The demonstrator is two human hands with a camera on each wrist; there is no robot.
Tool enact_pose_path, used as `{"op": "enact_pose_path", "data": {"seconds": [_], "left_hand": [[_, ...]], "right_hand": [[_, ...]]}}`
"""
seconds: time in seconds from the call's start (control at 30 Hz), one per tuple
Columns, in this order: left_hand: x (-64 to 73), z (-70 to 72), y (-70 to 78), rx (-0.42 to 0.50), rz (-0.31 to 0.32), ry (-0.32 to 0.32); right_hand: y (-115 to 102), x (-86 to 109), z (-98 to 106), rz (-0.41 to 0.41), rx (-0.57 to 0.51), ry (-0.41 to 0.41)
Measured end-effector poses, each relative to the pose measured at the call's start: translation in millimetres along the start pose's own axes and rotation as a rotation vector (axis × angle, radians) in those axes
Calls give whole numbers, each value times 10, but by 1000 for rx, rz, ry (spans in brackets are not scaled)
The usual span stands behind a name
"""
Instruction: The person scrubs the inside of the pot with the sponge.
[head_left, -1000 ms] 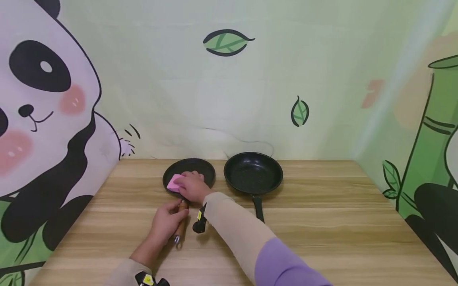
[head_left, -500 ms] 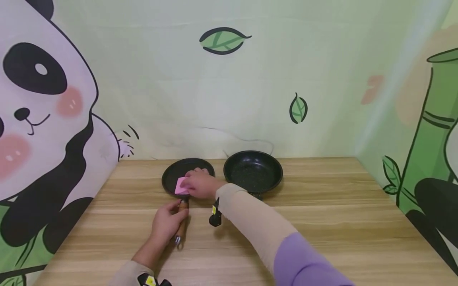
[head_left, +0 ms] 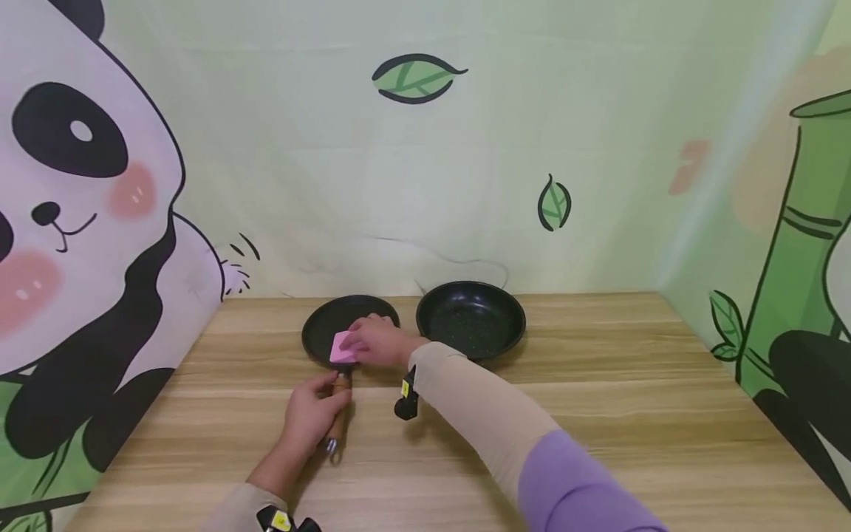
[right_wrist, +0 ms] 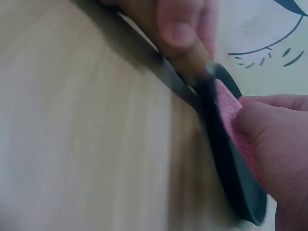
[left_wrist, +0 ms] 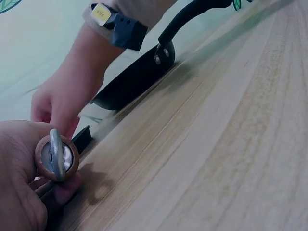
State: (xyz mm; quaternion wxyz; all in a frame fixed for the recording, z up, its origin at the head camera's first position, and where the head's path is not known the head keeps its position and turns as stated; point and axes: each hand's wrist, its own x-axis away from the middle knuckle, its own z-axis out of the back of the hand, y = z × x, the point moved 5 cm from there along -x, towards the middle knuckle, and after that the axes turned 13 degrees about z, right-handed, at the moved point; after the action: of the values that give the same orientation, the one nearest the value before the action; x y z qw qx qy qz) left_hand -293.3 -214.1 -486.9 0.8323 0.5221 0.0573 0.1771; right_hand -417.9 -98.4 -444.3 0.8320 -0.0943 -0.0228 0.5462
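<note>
A shallow black pan (head_left: 326, 319) with a wooden handle (head_left: 337, 423) lies on the table at centre left. My left hand (head_left: 307, 415) grips that handle near the pan; the left wrist view shows the handle's metal hanging ring (left_wrist: 57, 155) end-on, with fingers around the wood. My right hand (head_left: 380, 343) holds a pink sponge (head_left: 342, 349) against the inside of the pan, near the handle side. In the right wrist view the thumb presses on the sponge (right_wrist: 230, 108) just inside the rim. The right fingertips are partly hidden behind the hand.
A deeper black frying pan (head_left: 470, 319) stands to the right, close to the first pan. My right forearm (head_left: 479, 406) crosses in front of it and covers its handle, which shows in the left wrist view. Behind the wooden table (head_left: 598, 384) hangs a printed cloth backdrop (head_left: 299, 148).
My right hand has moved the sponge right and toward the handle side of the shallow pan, mostly in the first half second. The left hand stays on the handle.
</note>
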Motion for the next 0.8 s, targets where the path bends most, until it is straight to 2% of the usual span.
{"op": "enact_pose_path", "data": {"seconds": [0.13,0.27,0.43,0.6,0.8], "left_hand": [[10,-10,4,-2,-7,-10],[17,-19,17,-3,-20,-11],[17,-39,33,-4,-40,-18],[11,-17,25,-39,-40,19],[11,1,5,-40,-38,51]], "right_hand": [[-30,-172,-142,-10,-2,92],[-80,-313,-157,-79,-16,154],[-119,-397,-104,-164,30,135],[-108,-411,-92,-93,55,96],[-54,-248,-64,4,82,-3]]}}
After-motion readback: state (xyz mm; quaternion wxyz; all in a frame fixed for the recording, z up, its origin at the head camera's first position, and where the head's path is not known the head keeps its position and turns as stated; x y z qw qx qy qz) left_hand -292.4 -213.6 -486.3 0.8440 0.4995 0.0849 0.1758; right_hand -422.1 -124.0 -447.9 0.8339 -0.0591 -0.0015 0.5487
